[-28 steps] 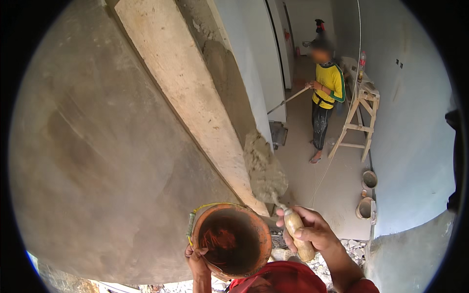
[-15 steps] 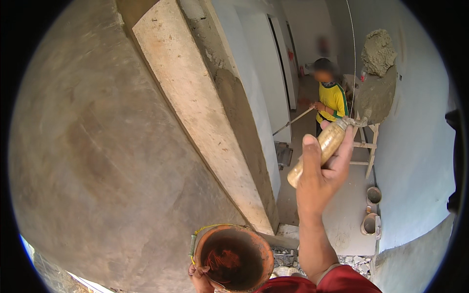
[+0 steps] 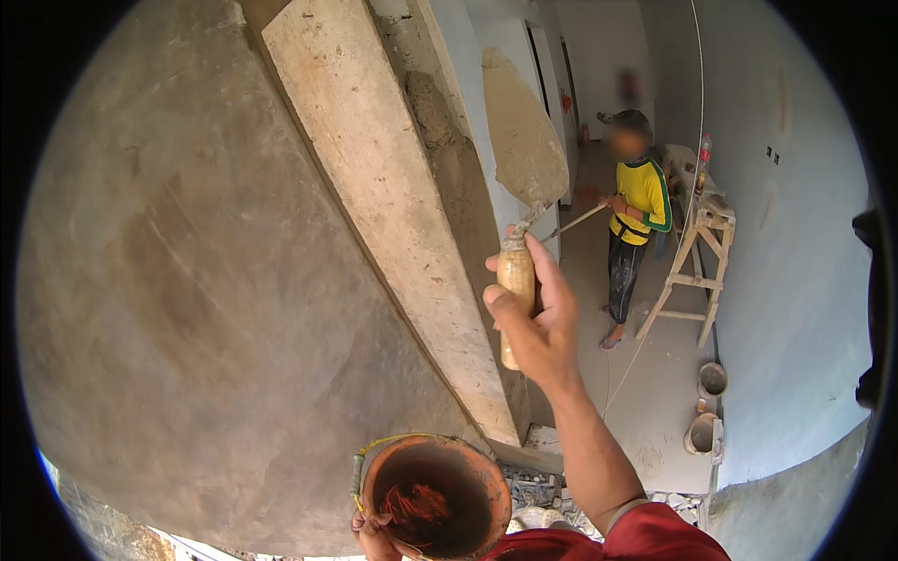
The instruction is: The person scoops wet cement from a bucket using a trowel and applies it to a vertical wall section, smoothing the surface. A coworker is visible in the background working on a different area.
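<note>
My right hand (image 3: 538, 318) is wrapped round the wooden handle (image 3: 515, 280) of a trowel, raised in front of me. The trowel's mortar-smeared blade (image 3: 526, 131) points away, close to the edge of the unfinished wall strip (image 3: 458, 178); its face shows no lump of mortar. Low in the view, my left hand (image 3: 374, 537) grips the near-left rim of an orange-brown bucket (image 3: 496, 486) with a yellow handle. Inside lie reddish strands (image 3: 416, 505) and dark contents I cannot make out.
A pale board-like beam (image 3: 393, 215) slants beside the grey plastered wall (image 3: 178, 280). Beyond my arm, a person in a yellow shirt (image 3: 636, 196) holds a long stick. A wooden trestle (image 3: 697, 266), two small buckets (image 3: 713, 379) and a hanging string (image 3: 700, 112) are at the right; rubble (image 3: 538, 491) lies below.
My right hand has swung the trowel left, from the blue wall's side to the unfinished strip. The mortar lump on its blade no longer shows. The bucket has shifted slightly left.
</note>
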The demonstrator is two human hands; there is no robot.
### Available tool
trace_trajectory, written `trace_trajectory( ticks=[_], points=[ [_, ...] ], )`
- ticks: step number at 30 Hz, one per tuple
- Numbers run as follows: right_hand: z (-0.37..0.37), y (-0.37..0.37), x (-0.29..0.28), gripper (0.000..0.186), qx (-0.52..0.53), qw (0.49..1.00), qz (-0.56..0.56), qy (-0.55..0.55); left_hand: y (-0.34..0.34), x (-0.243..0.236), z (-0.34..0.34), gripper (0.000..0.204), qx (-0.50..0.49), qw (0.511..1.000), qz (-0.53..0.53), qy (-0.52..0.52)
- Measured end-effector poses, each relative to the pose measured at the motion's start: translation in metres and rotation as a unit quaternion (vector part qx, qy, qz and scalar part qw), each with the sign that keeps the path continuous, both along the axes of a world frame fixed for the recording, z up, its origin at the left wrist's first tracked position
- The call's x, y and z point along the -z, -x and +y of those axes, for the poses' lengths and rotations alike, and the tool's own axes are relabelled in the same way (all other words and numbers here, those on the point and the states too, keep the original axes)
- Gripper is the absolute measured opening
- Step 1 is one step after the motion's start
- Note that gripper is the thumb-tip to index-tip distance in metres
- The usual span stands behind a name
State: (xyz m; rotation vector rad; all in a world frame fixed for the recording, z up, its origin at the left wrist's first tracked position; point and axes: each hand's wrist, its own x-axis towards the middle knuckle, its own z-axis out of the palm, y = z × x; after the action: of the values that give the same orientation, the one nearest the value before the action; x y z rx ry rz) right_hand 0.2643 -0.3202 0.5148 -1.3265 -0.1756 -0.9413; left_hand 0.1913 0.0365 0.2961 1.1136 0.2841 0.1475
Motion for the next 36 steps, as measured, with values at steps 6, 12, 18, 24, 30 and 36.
trace_trajectory(
  ticks=[6,12,18,24,30,36],
  points=[
    [-0.055,-0.004,-0.014,0.04,-0.104,0.981,0.161,-0.018,-0.003,-0.009,-0.01,0.038,-0.004,1.0,-0.006,0.002],
    [-0.052,-0.014,-0.014,0.049,-0.194,0.961,0.197,-0.023,-0.006,-0.005,-0.007,0.036,-0.006,1.0,0.019,0.017],
    [-0.03,-0.021,-0.025,0.052,-0.199,0.962,0.186,-0.025,-0.014,0.024,0.019,0.038,0.014,1.0,-0.021,-0.008],
    [-0.022,-0.023,-0.013,0.049,-0.188,0.956,0.226,0.017,-0.015,0.023,0.014,0.039,0.004,1.0,0.005,0.014],
    [-0.033,0.005,0.003,0.049,-0.24,0.946,0.217,0.015,-0.015,0.009,0.003,0.037,0.0,1.0,0.007,0.0],
    [-0.047,-0.006,-0.018,0.048,-0.212,0.961,0.176,-0.004,-0.012,0.018,0.009,0.033,0.012,1.0,0.015,0.011]
  ],
)
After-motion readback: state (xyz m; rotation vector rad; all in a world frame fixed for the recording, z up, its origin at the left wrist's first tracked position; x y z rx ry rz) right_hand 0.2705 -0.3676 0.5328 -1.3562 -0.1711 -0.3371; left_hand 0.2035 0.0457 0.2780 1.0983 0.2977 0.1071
